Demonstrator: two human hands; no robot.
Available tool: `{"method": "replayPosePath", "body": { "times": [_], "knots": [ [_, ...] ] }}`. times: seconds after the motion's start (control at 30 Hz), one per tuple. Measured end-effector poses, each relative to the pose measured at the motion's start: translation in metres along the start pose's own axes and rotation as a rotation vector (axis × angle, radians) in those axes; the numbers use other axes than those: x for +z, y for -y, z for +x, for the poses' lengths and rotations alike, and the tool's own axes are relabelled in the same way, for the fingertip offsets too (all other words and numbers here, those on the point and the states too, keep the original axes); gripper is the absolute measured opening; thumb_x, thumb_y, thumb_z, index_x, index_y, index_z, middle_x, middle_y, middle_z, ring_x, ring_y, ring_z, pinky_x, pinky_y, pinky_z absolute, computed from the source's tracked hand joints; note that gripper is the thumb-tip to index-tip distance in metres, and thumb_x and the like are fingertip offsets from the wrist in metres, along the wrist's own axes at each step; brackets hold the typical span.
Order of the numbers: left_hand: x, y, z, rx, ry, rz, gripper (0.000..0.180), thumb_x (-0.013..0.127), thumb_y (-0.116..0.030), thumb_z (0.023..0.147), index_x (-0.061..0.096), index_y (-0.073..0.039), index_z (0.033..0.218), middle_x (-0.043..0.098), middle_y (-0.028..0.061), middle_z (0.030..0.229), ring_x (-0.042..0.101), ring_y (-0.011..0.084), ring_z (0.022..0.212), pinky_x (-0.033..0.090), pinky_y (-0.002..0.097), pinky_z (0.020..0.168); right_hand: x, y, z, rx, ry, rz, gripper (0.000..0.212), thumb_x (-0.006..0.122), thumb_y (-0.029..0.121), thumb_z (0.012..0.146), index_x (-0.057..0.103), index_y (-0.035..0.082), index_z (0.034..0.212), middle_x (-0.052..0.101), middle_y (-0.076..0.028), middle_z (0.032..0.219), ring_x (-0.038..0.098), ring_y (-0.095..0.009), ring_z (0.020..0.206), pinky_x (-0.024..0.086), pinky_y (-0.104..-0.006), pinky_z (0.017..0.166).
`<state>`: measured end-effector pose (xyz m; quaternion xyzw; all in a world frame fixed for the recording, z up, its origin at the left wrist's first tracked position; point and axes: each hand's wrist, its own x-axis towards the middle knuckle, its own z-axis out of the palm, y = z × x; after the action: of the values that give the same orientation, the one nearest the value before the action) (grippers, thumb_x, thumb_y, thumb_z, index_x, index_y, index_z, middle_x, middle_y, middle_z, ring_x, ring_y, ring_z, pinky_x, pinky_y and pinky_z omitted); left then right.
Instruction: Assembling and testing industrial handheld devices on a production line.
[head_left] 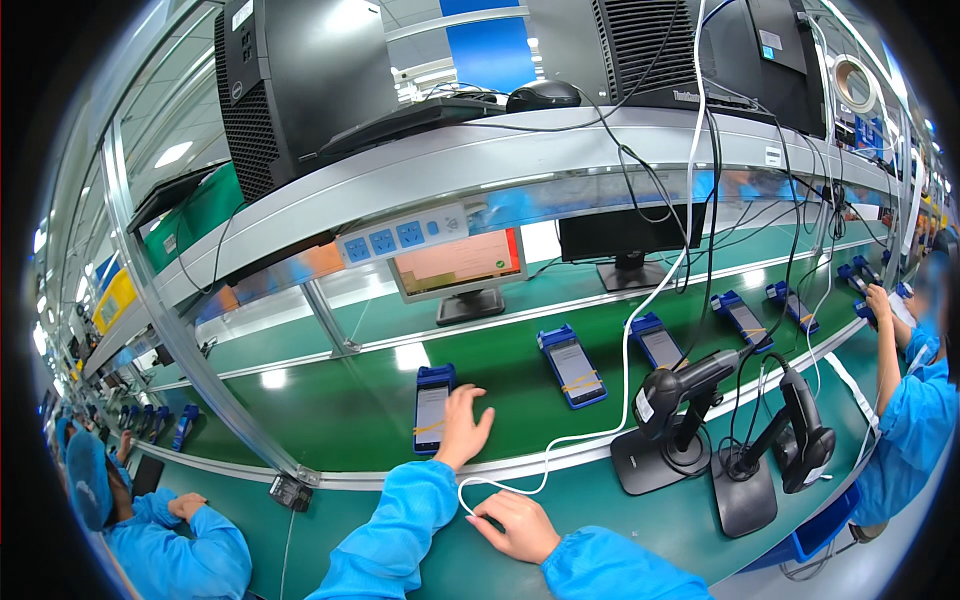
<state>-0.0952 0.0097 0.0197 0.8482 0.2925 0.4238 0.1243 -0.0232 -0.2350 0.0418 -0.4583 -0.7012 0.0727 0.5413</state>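
My left hand (462, 430) reaches over the green belt with fingers stretched out and thumb apart. It lies at the right edge of a handheld terminal (430, 412) in a blue frame with a yellow band; whether it touches is hard to tell. Nearer, above the bench top, my right hand (519, 526) has its fingers pinched at the end of a white cable (560, 440). That cable loops up past the shelf; its tip is hidden at my fingertips. Farther right on the belt lie another banded terminal (572, 368) and a third terminal (658, 342).
Two black barcode scanners on stands (648, 460) (745, 495) occupy the bench at right. Hanging black cables (712, 200) cross in front of a monitor (460, 265). A metal post (215, 350) rises at left. Co-workers in blue sleeves sit left (190, 550) and right (915, 410).
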Motion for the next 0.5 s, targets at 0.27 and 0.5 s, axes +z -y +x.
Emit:
{"method": "replayPosePath", "body": {
  "times": [0.27, 0.5],
  "knots": [
    [0.082, -0.033, 0.014, -0.146, 0.239, -0.144, 0.025, 0.072, -0.025, 0.102, 0.072, -0.007, 0.120, 0.060, 0.0148, 0.135, 0.055, 0.0349, 0.126, 0.047, 0.0431, 0.108, 0.004, -0.005, -0.001, -0.025, -0.035, 0.025, 0.014, 0.079, 0.016, 0.096, 0.070, 0.006, 0.094, 0.070, -0.010, 0.086, 0.070, -0.032, 0.081, 0.056, -0.0432, 0.078],
    [0.117, -0.047, 0.038, -0.317, 0.271, -0.052, 0.048, 0.068, -0.054, 0.102, 0.077, -0.011, 0.120, 0.062, 0.0141, 0.138, 0.053, 0.0355, 0.134, 0.037, 0.0524, 0.114, 0.003, -0.004, 0.001, -0.019, -0.032, 0.013, 0.015, 0.082, 0.014, 0.093, 0.072, 0.004, 0.093, 0.071, -0.010, 0.086, 0.070, -0.032, 0.079, 0.056, -0.0421, 0.075]
  ]
}}
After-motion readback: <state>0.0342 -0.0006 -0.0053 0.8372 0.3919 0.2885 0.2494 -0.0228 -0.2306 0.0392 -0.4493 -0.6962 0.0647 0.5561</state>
